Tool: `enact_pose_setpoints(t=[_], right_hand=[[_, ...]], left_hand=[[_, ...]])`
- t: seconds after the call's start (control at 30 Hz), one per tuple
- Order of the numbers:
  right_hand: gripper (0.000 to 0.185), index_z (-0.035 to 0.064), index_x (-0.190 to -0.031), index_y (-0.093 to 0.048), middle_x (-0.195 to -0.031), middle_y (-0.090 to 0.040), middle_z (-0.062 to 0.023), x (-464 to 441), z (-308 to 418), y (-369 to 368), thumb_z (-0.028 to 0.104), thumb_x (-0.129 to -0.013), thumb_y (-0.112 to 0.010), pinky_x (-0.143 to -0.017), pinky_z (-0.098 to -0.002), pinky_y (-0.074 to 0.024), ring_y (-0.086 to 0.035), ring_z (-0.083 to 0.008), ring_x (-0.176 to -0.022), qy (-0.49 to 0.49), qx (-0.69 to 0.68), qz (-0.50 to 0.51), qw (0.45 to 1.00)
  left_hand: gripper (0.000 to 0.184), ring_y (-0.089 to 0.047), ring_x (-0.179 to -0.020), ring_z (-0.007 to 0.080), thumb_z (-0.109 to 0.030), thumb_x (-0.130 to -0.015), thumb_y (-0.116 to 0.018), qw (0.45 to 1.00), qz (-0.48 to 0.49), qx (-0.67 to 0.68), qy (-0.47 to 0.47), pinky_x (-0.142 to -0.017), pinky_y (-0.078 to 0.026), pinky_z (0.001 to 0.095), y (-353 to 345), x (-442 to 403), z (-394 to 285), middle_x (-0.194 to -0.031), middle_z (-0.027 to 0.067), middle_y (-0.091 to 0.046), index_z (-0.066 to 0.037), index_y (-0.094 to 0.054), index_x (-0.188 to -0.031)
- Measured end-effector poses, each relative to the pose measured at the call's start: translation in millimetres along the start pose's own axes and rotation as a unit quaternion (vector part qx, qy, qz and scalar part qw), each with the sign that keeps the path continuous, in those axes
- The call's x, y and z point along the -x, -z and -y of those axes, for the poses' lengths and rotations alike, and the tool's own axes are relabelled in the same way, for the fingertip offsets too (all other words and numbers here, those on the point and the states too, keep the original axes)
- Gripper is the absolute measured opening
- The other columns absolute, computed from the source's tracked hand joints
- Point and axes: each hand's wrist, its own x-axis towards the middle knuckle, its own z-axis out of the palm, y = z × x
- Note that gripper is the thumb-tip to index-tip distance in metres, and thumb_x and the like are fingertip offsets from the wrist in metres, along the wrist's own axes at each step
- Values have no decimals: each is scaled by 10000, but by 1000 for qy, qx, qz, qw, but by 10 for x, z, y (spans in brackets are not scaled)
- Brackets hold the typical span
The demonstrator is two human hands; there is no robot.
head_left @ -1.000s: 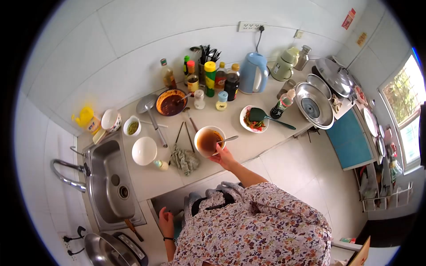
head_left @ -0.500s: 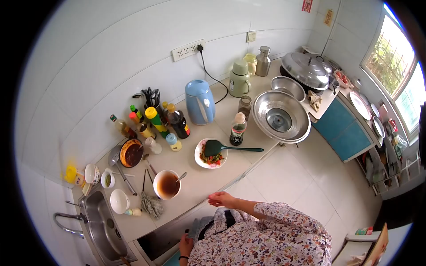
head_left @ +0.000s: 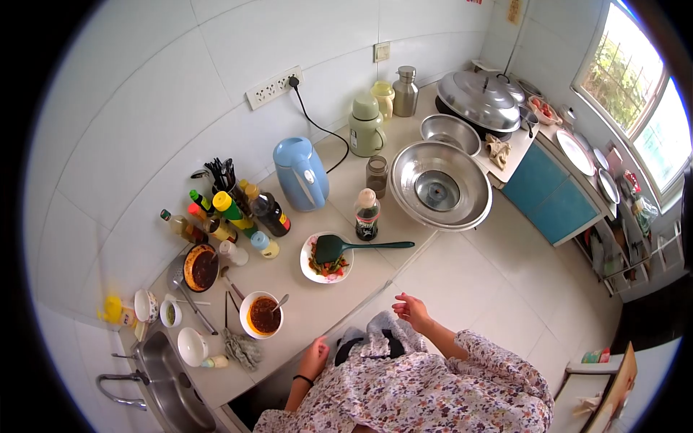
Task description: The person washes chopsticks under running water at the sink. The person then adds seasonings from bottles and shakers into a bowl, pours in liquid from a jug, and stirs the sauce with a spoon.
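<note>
And the right hand (head_left: 413, 310) is free! A second ago its fingers are at the round white bowl (head_left: 244, 317); half a second ago it is just past the front edge of the pale worktop (head_left: 317, 303); now it hangs farther off to the right above the tiled floor (head_left: 437, 273), its grip released, fingers spread and slightly bent.

Here comes the left hand (head_left: 315, 357), dark band (head_left: 304, 379) on the wrist, up from its lower spot to the worktop's front edge, closer to the bowl but apart from it. Its fingers bend inward; whether that grip is clenched, one cannot tell.

The bowl sits on the worktop near that edge, just beside the crumpled grey cloth (head_left: 242, 351). Its sauce (head_left: 265, 317) shows dark red-brown with an orange rim, against a plainer brown half a second back, and the metal spoon (head_left: 281, 301) leans out to the upper right.

Farther right, no change: the dark green spatula (head_left: 330, 248) lies over the chopped food (head_left: 329, 270) in the white dish (head_left: 305, 267), handle past the rim.
</note>
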Motion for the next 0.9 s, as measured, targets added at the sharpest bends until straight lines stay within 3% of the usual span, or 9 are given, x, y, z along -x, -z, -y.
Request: enact_pose_setpoints(t=[0.07,0.13,0.23,0.4,0.47,0.6,0.7,0.9], right_hand=[[315,55,-1039,-545,-782,-618,-63,122,110,-58,321,-891,-466,-633,-249,-456,-575,-124,-685,46,3,20,999],[266,39,-1012,-550,-759,-616,-60,251,305,-132,253,-898,-442,-622,-232,-458,-569,-111,-642,97,6,5,995],[267,22,-993,-562,-748,-617,-57,386,778,-199,251,-900,-461,-623,-217,-461,-567,-97,-632,206,-35,5,978],[274,5,-940,-568,-709,-587,-47,322,2146,-336,259,-906,-473,-609,-224,-443,-532,-95,-609,384,-4,45,922],[261,18,-939,-581,-736,-596,-39,101,2750,-368,255,-902,-481,-632,-218,-444,-548,-98,-644,408,26,81,909],[232,2,-984,-578,-813,-615,-66,-588,3731,-470,187,-885,-478,-676,-240,-469,-588,-126,-721,362,52,105,925],[255,-10,-1048,-548,-905,-608,-86,-1263,4243,-523,149,-855,-500,-710,-256,-483,-598,-156,-802,319,103,130,933],[403,-12,-1156,-455,-1047,-543,-99,-2356,4777,-1017,173,-813,-560,-799,-284,-463,-534,-172,-945,286,199,90,933]], left_hand=[[317,-589,-694,224,-150,-810,-554,1000,1,-7,-5,-641,-475,323,-1,-137,-86,-807,99,-602,-59,-501,-1108],[299,-571,-691,238,-121,-780,-582,995,-51,-27,-79,-621,-473,331,-30,-281,-57,-797,108,-582,-56,-519,-1066],[264,-557,-723,225,-112,-755,-624,988,-99,-78,-94,-607,-485,324,-32,-436,18,-785,118,-551,-40,-531,-991],[292,-507,-754,278,-196,-685,-704,978,-156,-135,-31,-649,-422,382,-137,-546,28,-762,118,-521,-45,-509,-842],[327,-490,-772,299,-216,-650,-731,977,-157,-148,2,-671,-387,404,-225,-582,36,-763,113,-525,-56,-493,-806],[438,-481,-754,322,-266,-533,-803,933,-245,-219,145,-652,-378,422,-401,-679,-26,-724,111,-494,-73,-466,-738],[459,-479,-740,330,-239,-496,-819,927,-219,-205,227,-657,-386,434,-363,-704,-61,-738,121,-489,-67,-468,-737],[546,-473,-771,344,-264,-492,-844,900,-292,-134,296,-671,-415,420,-592,-748,-81,-875,172,-454,-33,-455,-799]])
